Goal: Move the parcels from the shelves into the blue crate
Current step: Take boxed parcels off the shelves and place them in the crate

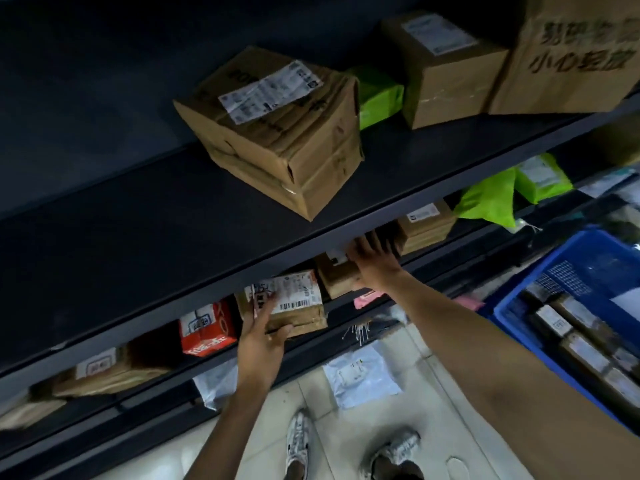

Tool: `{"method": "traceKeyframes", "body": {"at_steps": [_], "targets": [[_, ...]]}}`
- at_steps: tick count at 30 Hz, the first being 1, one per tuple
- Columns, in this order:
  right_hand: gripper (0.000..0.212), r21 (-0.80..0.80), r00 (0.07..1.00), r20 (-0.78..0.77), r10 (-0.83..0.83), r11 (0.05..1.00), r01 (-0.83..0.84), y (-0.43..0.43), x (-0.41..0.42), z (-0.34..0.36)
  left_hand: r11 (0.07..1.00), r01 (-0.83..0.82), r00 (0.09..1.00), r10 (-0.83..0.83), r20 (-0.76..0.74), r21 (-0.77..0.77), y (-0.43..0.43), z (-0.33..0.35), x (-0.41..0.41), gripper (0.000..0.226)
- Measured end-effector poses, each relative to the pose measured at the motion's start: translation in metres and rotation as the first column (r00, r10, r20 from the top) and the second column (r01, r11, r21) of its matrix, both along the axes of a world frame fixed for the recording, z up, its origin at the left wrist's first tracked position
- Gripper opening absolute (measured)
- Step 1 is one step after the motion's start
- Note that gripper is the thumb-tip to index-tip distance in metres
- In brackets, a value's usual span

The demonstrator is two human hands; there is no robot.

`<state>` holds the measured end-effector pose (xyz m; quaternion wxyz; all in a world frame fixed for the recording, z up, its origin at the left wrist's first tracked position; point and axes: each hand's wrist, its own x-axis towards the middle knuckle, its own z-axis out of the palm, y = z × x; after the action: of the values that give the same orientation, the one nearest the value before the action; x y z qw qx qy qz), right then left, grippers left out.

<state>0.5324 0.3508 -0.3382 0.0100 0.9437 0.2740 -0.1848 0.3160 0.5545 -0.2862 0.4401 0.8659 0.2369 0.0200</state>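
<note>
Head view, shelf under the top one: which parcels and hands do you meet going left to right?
Flat labelled carton → red box → left hand → labelled brown parcel → right hand → brown box → green mailer bag

My left hand (262,332) grips a labelled brown parcel (294,306) at the front edge of the lower shelf (214,355), fingers wrapped around its near left corner, while my right hand (372,256) reaches under the upper shelf (173,216) and lies flat on a second brown box (337,277). A red carton (206,329) stands just left of my parcel. The blue crate (512,306), already holding boxes, sits on the floor to my right.
</note>
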Motion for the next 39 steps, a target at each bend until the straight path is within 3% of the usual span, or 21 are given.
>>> {"method": "traceKeyframes", "body": {"at_steps": [8,10,20,24,29,36,39], "targets": [[0.121,0.248,0.996,0.006,-0.084,0.965,0.079,-0.033,-0.05,-0.023,0.999,-0.006,1.0,0.005,0.023,0.05,-0.046,0.011,0.005,0.07],[0.117,0.3,0.995,-0.015,-0.096,0.949,0.096,-0.062,-0.073,-0.024,0.999,0.009,1.0,-0.011,0.024,0.049,-0.058,0.014,0.006,0.07],[0.096,0.241,0.93,-0.049,-0.364,0.899,0.365,-0.226,-0.187,-0.03,0.985,0.166,0.985,-0.167,0.042,0.038,-0.168,0.014,0.028,0.064],[0.104,0.257,0.818,-0.011,-0.576,0.789,0.558,-0.29,-0.215,-0.028,0.935,0.354,0.934,-0.354,0.044,0.006,-0.239,-0.002,0.054,0.063],[0.102,0.266,0.618,0.044,-0.785,0.605,0.75,-0.384,-0.231,-0.018,0.808,0.587,0.809,-0.586,0.046,-0.041,-0.352,-0.035,0.094,0.067],[0.101,0.235,0.374,0.039,-0.926,0.373,0.898,-0.522,-0.23,-0.032,0.662,0.743,0.665,-0.747,0.004,-0.098,-0.515,-0.08,0.161,0.064],[0.103,0.221,0.275,-0.013,-0.961,0.265,0.938,-0.574,-0.22,-0.048,0.619,0.785,0.619,-0.785,-0.02,-0.028,-0.577,-0.103,0.196,0.064]]}}
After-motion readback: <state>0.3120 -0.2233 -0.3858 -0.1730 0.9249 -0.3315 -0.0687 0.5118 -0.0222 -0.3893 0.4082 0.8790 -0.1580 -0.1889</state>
